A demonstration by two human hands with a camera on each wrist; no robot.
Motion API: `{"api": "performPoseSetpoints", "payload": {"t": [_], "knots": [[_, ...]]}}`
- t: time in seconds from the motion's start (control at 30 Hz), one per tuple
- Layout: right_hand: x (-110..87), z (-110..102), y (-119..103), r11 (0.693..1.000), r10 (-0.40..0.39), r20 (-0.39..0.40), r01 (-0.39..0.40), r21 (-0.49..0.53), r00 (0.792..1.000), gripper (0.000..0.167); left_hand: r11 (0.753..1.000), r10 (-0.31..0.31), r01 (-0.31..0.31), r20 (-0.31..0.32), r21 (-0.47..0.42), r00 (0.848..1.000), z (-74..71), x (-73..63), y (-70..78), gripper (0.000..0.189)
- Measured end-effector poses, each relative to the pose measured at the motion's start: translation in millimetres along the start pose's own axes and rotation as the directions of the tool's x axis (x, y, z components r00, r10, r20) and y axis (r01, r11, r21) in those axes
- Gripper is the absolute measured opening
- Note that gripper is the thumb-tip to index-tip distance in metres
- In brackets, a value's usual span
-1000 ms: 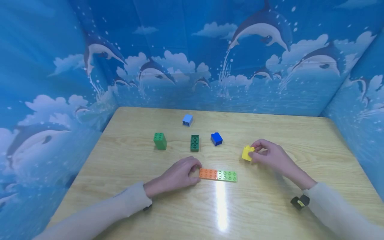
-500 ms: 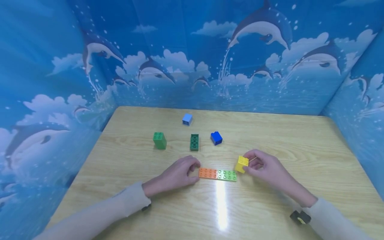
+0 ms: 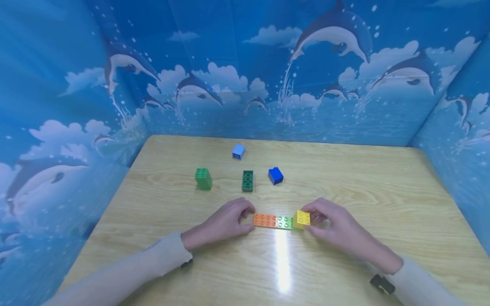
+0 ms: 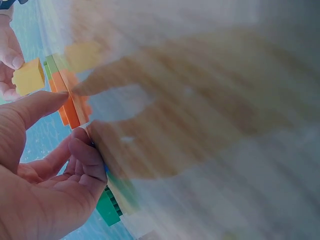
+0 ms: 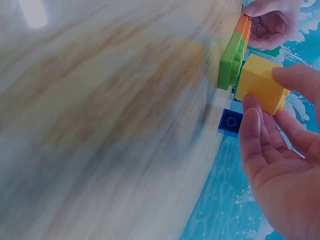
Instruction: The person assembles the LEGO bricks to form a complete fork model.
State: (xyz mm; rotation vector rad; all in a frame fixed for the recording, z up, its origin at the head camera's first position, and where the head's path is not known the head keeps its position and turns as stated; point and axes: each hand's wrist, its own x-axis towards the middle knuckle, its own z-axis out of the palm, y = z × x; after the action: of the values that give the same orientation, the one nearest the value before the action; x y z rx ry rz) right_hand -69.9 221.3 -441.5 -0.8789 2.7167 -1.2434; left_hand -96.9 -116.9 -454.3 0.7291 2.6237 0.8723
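My right hand point(image 3: 338, 221) pinches a yellow toy building brick point(image 3: 302, 218) between thumb and fingers, its studs facing up. The yellow brick is close over the right end of a flat lime green brick point(image 3: 284, 222), covering that end in the head view; the right wrist view shows a gap between the two. An orange brick point(image 3: 265, 220) lies end to end with the lime one, both studs up on the table. My left hand point(image 3: 227, 220) has thumb and index finger at the two corners of the orange brick's left end, thumb touching it in the left wrist view.
Behind the row stand a tall green brick point(image 3: 203, 179), a dark green brick point(image 3: 247, 181) with its hollow side up, and a dark blue brick point(image 3: 275, 176). Farther back is a light blue brick point(image 3: 238, 151). A dolphin-printed curtain point(image 3: 229, 63) encloses the wooden table point(image 3: 356, 170).
My right hand has brought the yellow brick left and toward me, from beyond the row to above the lime brick's right end. The left hand stays at the orange brick.
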Motion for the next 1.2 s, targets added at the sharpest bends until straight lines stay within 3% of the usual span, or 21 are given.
{"api": "performPoseSetpoints", "payload": {"t": [0.3,0.7,1.03,1.2], "knots": [[0.8,5.3,-0.2,0.999,0.034,0.001,-0.034,-0.015,0.999,0.043,1.0,-0.013,0.013,-0.002,0.002,1.0,1.6,1.9,-1.1,0.037],[0.9,6.5,-1.8,1.0,0.024,-0.013,-0.024,-0.004,1.0,0.041,1.0,-0.018,0.018,-0.003,-0.007,1.0,1.3,2.8,0.1,0.035],[1.0,3.8,-7.3,0.988,0.146,0.042,-0.148,0.034,0.988,0.041,0.998,-0.045,0.045,0.015,-0.054,0.999,2.2,2.2,-0.7,0.033],[4.3,0.6,-9.1,0.99,0.133,0.044,-0.135,0.049,0.99,0.043,0.996,-0.055,0.056,0.008,-0.065,0.998,0.8,3.9,-1.3,0.032]]}}
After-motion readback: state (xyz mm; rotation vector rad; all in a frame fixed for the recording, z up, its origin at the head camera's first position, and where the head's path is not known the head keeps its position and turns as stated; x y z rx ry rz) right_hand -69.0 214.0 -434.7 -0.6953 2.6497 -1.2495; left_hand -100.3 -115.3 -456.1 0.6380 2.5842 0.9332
